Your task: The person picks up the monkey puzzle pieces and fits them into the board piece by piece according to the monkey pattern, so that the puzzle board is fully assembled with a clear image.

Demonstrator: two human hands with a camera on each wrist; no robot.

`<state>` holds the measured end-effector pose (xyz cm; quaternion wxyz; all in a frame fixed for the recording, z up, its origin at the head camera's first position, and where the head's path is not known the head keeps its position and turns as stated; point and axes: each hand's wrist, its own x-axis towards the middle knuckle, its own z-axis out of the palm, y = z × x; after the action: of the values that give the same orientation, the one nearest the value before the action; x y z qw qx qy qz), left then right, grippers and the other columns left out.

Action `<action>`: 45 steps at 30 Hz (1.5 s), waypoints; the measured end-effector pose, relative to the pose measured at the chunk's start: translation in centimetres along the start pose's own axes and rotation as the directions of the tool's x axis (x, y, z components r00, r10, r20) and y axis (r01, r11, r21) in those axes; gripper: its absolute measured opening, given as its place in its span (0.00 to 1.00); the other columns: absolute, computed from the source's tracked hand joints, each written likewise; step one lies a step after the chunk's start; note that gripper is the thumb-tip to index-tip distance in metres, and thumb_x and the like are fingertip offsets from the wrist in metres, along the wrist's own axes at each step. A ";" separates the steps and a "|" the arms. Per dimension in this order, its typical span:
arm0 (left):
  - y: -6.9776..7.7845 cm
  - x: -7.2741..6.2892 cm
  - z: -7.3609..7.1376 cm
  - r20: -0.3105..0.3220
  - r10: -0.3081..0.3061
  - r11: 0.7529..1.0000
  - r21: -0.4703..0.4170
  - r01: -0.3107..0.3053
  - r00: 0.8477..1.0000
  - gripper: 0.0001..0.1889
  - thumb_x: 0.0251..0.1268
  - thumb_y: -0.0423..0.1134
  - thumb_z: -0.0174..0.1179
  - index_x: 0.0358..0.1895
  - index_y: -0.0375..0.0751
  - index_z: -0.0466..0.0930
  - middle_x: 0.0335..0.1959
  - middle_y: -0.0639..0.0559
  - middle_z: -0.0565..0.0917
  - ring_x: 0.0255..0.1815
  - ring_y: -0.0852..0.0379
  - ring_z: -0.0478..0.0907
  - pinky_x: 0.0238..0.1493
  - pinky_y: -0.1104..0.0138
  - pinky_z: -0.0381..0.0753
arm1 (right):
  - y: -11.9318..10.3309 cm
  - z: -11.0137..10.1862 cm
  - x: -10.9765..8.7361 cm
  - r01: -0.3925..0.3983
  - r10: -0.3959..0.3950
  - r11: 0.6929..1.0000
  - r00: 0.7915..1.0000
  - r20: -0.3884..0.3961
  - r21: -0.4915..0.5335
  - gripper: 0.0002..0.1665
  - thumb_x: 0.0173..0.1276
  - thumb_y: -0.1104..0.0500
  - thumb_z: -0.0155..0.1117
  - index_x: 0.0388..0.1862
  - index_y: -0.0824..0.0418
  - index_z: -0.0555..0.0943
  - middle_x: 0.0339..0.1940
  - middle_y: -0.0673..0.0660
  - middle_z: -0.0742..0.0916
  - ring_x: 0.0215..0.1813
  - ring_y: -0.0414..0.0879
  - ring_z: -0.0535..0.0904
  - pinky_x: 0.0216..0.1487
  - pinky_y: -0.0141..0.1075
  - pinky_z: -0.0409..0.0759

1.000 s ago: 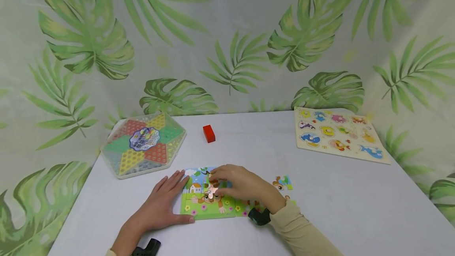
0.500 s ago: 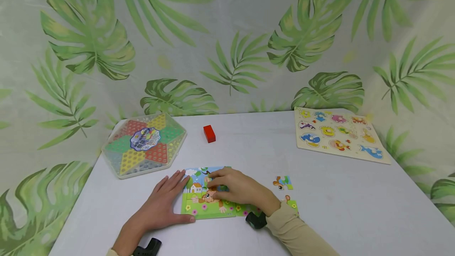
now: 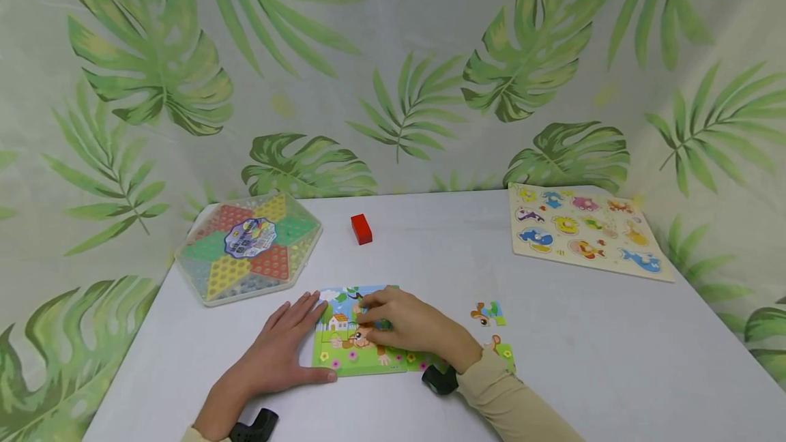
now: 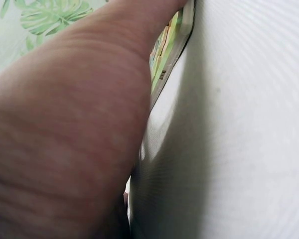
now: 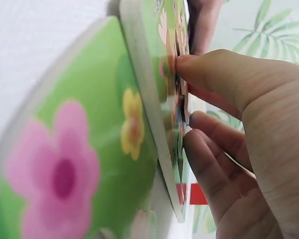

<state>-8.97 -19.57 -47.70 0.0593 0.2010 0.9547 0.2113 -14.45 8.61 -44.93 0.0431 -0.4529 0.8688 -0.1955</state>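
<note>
Hands (image 3: 270,353) touch puzzle (image 3: 356,364): left (image 3: 270,352) spread, right (image 3: 408,322) curled.

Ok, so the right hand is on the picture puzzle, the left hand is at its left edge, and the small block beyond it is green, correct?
Not quite: the small block is red, as the head view shows. The rest holds: right hand on the picture puzzle, left hand at its left edge.
</note>
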 end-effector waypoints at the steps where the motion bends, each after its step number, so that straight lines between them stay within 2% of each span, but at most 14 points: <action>1: 0.0 0.0 0.0 0.001 -0.001 1.000 -0.003 0.001 1.000 0.65 0.44 0.82 0.64 0.83 0.45 0.56 0.86 0.48 0.51 0.86 0.46 0.45 0.82 0.45 0.44 | 0.0 0.0 0.0 0.000 0.000 1.000 1.000 -0.001 -0.001 0.18 0.75 0.49 0.67 0.59 0.52 0.88 0.65 0.53 0.84 0.66 0.47 0.78 0.68 0.39 0.79; 8: 0.0 0.0 -0.1 -0.003 0.006 1.000 -0.006 -0.006 1.000 0.65 0.45 0.82 0.64 0.83 0.45 0.57 0.86 0.47 0.52 0.86 0.45 0.46 0.82 0.45 0.44 | -0.3 0.0 0.0 -0.002 0.002 1.000 1.000 -0.002 0.000 0.16 0.75 0.50 0.68 0.56 0.52 0.90 0.52 0.48 0.85 0.48 0.41 0.74 0.50 0.27 0.77; 12: 0.0 0.1 -0.1 -0.005 0.011 1.000 -0.001 -0.011 1.000 0.65 0.45 0.82 0.64 0.83 0.45 0.56 0.86 0.47 0.52 0.86 0.45 0.46 0.82 0.45 0.44 | -0.3 0.0 0.0 -0.005 0.005 1.000 1.000 -0.006 -0.008 0.16 0.74 0.50 0.68 0.56 0.52 0.90 0.49 0.47 0.84 0.45 0.39 0.72 0.47 0.26 0.75; 19: -0.1 -0.1 -0.1 -0.014 0.008 1.000 0.003 -0.008 1.000 0.65 0.44 0.83 0.64 0.82 0.44 0.57 0.85 0.46 0.52 0.86 0.45 0.46 0.82 0.45 0.45 | -0.3 -0.2 0.0 -0.001 0.001 1.000 1.000 0.011 -0.006 0.17 0.74 0.50 0.68 0.58 0.51 0.88 0.52 0.47 0.85 0.50 0.39 0.76 0.54 0.27 0.79; 25: -0.1 -0.3 -0.1 -0.026 0.013 1.000 -0.001 -0.013 1.000 0.65 0.45 0.82 0.64 0.82 0.44 0.57 0.85 0.47 0.52 0.86 0.45 0.47 0.82 0.46 0.45 | -0.1 0.0 0.1 0.008 -0.007 1.000 1.000 0.020 -0.013 0.18 0.74 0.51 0.68 0.60 0.51 0.88 0.54 0.47 0.85 0.52 0.39 0.76 0.55 0.27 0.79; 32: -0.2 -0.3 -0.1 -0.026 0.020 1.000 -0.010 -0.020 0.999 0.62 0.46 0.82 0.64 0.83 0.52 0.58 0.86 0.48 0.52 0.86 0.45 0.46 0.82 0.46 0.44 | -0.1 0.0 0.0 0.012 -0.012 1.000 1.000 0.021 -0.013 0.18 0.74 0.51 0.68 0.60 0.51 0.87 0.54 0.48 0.85 0.53 0.40 0.77 0.57 0.28 0.79; 35: -0.2 -0.3 0.0 -0.020 0.017 1.000 -0.017 -0.017 1.000 0.61 0.46 0.82 0.63 0.82 0.52 0.59 0.86 0.48 0.52 0.86 0.45 0.46 0.82 0.46 0.44 | -0.1 -0.1 -0.2 0.001 -0.001 1.000 0.999 0.041 0.006 0.19 0.75 0.50 0.68 0.62 0.51 0.86 0.56 0.49 0.86 0.57 0.42 0.79 0.60 0.32 0.80; 40: -0.1 -0.4 0.2 -0.012 0.009 1.000 -0.029 -0.009 1.000 0.61 0.46 0.82 0.64 0.82 0.52 0.60 0.86 0.49 0.52 0.86 0.45 0.46 0.82 0.46 0.44 | 0.0 -0.5 -0.6 -0.026 0.021 0.998 0.997 0.076 0.062 0.21 0.76 0.50 0.65 0.65 0.52 0.84 0.65 0.50 0.85 0.69 0.46 0.77 0.70 0.39 0.77; 45: -0.1 -0.2 0.2 -0.012 0.010 1.000 -0.019 -0.010 1.000 0.61 0.45 0.83 0.63 0.82 0.53 0.60 0.86 0.50 0.51 0.86 0.46 0.46 0.82 0.46 0.44 | 0.7 -1.3 -1.3 0.014 -0.018 0.996 0.999 0.048 0.092 0.18 0.77 0.52 0.65 0.63 0.52 0.85 0.65 0.48 0.85 0.71 0.46 0.76 0.72 0.42 0.76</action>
<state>-8.75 -19.70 -47.93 0.0547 0.2038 0.9520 0.2217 -14.52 10.37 -44.14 0.0833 -0.4621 0.8539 -0.2245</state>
